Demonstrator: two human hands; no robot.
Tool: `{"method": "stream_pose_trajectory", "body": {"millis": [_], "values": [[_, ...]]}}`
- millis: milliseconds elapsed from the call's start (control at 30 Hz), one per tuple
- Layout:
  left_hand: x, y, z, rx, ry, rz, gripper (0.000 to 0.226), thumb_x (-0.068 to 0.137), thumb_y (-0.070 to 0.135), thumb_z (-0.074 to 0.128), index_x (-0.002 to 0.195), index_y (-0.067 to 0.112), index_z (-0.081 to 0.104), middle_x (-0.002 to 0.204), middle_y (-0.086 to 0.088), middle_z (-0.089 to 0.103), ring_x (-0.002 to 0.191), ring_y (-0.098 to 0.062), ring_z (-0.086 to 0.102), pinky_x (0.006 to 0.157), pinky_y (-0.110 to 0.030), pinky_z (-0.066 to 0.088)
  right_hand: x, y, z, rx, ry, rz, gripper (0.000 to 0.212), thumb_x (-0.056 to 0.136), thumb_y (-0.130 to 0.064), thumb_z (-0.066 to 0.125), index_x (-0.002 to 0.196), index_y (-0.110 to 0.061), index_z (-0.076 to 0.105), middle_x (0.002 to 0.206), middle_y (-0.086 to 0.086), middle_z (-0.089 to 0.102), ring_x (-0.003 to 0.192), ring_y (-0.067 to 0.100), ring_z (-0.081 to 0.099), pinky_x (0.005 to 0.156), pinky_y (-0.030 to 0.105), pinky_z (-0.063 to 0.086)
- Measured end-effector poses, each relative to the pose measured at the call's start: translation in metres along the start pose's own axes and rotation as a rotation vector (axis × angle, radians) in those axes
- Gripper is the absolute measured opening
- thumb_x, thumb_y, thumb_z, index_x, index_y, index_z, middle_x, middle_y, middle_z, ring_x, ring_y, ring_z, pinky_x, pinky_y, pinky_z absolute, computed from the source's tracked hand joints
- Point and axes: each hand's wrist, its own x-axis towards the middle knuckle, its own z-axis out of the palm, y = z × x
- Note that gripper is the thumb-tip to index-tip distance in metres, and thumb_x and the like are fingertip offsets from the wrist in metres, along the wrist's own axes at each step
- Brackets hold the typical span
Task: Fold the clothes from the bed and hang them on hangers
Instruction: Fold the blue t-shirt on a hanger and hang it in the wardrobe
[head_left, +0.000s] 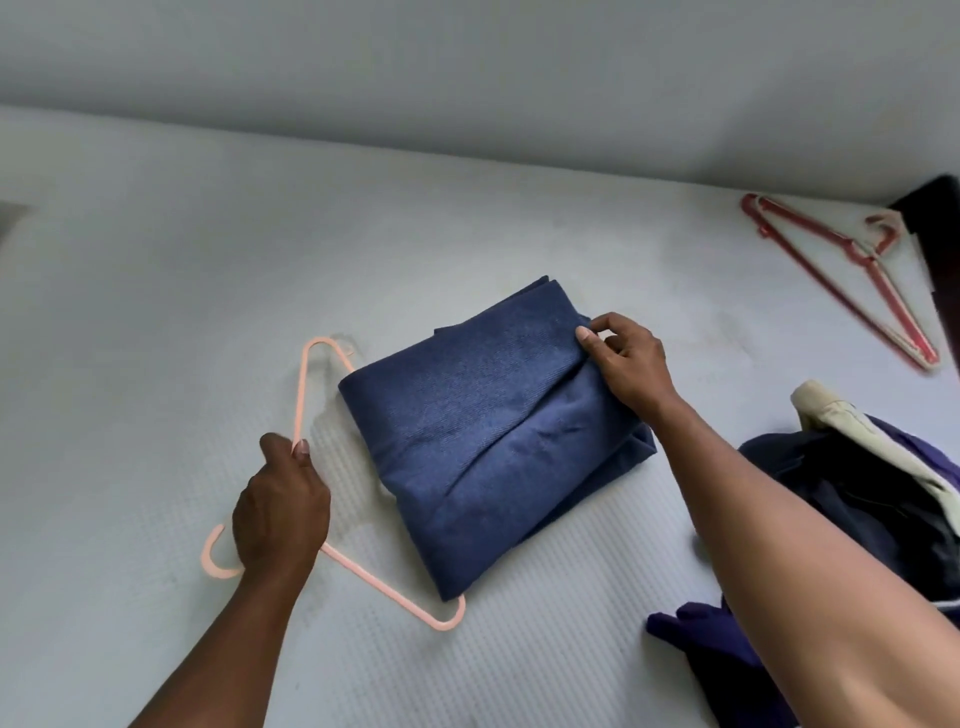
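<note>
A folded dark blue garment (483, 431) lies in the middle of the white bed (156, 260), draped over the bar of a peach plastic hanger (304, 395). My left hand (280, 509) grips that hanger near its neck, with the hook (213, 558) sticking out to the left. My right hand (626, 358) pinches the garment's upper right fold between thumb and fingers. The hanger's bottom bar is hidden under the cloth.
A pile of unfolded clothes (857, 499), dark navy, cream and purple, sits at the right edge under my right forearm. Two more hangers (857, 270), red and white, lie at the far right by the wall. A dark object (930, 208) stands beyond them.
</note>
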Motion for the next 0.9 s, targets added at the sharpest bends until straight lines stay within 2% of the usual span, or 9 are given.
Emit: {"method": "stream_pose_trajectory", "body": {"millis": [67, 133, 200, 300, 467, 533, 600, 733, 900], "values": [[-0.003, -0.004, 0.002, 0.024, -0.021, -0.023, 0.021, 0.108, 0.028, 0.04, 0.102, 0.008, 0.039, 0.076, -0.023, 0.064, 0.057, -0.03, 0.046, 0.057, -0.038, 0.04, 0.0, 0.002, 0.002, 0.009, 0.019, -0.003, 0.02, 0.099, -0.054, 0.061, 0.101, -0.037, 0.07, 0.071, 0.0, 0.068, 0.067, 0.011, 0.06, 0.069, 0.029, 0.048], [-0.001, -0.006, 0.005, 0.051, -0.059, -0.042, 0.018, 0.107, 0.023, 0.047, 0.104, 0.006, 0.043, 0.085, -0.026, 0.066, 0.064, -0.036, 0.055, 0.06, -0.04, 0.041, -0.003, 0.01, -0.002, -0.036, -0.005, 0.055, 0.034, 0.1, -0.066, 0.05, 0.112, -0.04, 0.068, 0.079, -0.001, 0.071, 0.081, 0.013, 0.064, 0.077, 0.032, 0.047], [0.003, 0.002, 0.003, 0.039, -0.031, -0.065, 0.02, 0.101, 0.014, 0.057, 0.113, 0.001, 0.048, 0.1, -0.03, 0.065, 0.084, -0.047, 0.062, 0.069, -0.048, 0.047, -0.01, 0.017, -0.009, -0.035, -0.02, 0.125, 0.052, 0.099, -0.075, 0.041, 0.125, -0.036, 0.064, 0.094, -0.005, 0.071, 0.094, 0.01, 0.062, 0.085, 0.033, 0.043], [0.014, 0.031, -0.002, 0.038, 0.085, 0.112, 0.032, 0.091, 0.007, 0.064, 0.121, 0.002, 0.055, 0.111, -0.026, 0.06, 0.102, -0.046, 0.056, 0.082, -0.053, 0.047, -0.03, 0.027, -0.024, 0.018, 0.042, 0.184, 0.057, 0.096, -0.075, 0.049, 0.13, -0.03, 0.06, 0.098, -0.002, 0.07, 0.094, 0.013, 0.065, 0.082, 0.032, 0.046], [0.048, 0.073, 0.009, -0.056, -0.132, 0.348, 0.027, 0.099, 0.02, 0.059, 0.122, 0.006, 0.061, 0.116, -0.018, 0.063, 0.11, -0.038, 0.057, 0.091, -0.051, 0.049, -0.064, 0.043, -0.04, -0.052, -0.114, 0.2, 0.04, 0.086, -0.04, 0.081, 0.12, -0.033, 0.06, 0.087, -0.002, 0.066, 0.078, 0.011, 0.062, 0.069, 0.026, 0.046], [0.058, 0.077, 0.014, -0.014, -0.182, 0.359, 0.038, 0.1, 0.023, 0.061, 0.133, 0.005, 0.058, 0.126, -0.02, 0.06, 0.12, -0.039, 0.053, 0.094, -0.052, 0.049, -0.069, 0.049, -0.046, -0.062, -0.085, 0.186, 0.037, 0.083, -0.021, 0.079, 0.115, -0.032, 0.063, 0.078, -0.001, 0.063, 0.068, 0.012, 0.058, 0.064, 0.028, 0.045], [0.065, 0.077, 0.017, 0.036, -0.202, 0.372, 0.041, 0.1, 0.025, 0.061, 0.136, 0.006, 0.057, 0.13, -0.022, 0.059, 0.124, -0.041, 0.05, 0.096, -0.054, 0.048, -0.072, 0.057, -0.05, -0.033, -0.027, 0.223, 0.036, 0.083, -0.019, 0.077, 0.114, -0.032, 0.063, 0.08, 0.001, 0.063, 0.071, 0.015, 0.058, 0.063, 0.028, 0.045], [0.072, 0.073, 0.018, 0.044, -0.209, 0.394, 0.033, 0.102, 0.024, 0.059, 0.129, 0.005, 0.064, 0.125, -0.021, 0.063, 0.119, -0.041, 0.053, 0.093, -0.053, 0.049, -0.088, 0.084, -0.039, 0.071, -0.026, 0.296, 0.046, 0.087, -0.042, 0.082, 0.128, -0.033, 0.062, 0.098, -0.002, 0.068, 0.091, 0.013, 0.065, 0.078, 0.028, 0.05], [0.066, 0.05, 0.006, -0.173, -0.023, 0.182, 0.026, 0.099, 0.006, 0.054, 0.121, 0.009, 0.067, 0.117, -0.017, 0.064, 0.113, -0.037, 0.058, 0.094, -0.046, 0.048, -0.103, 0.09, -0.024, 0.081, 0.214, 0.248, 0.034, 0.09, -0.017, 0.08, 0.121, -0.021, 0.069, 0.1, -0.003, 0.073, 0.09, 0.009, 0.069, 0.093, 0.036, 0.059]]}}
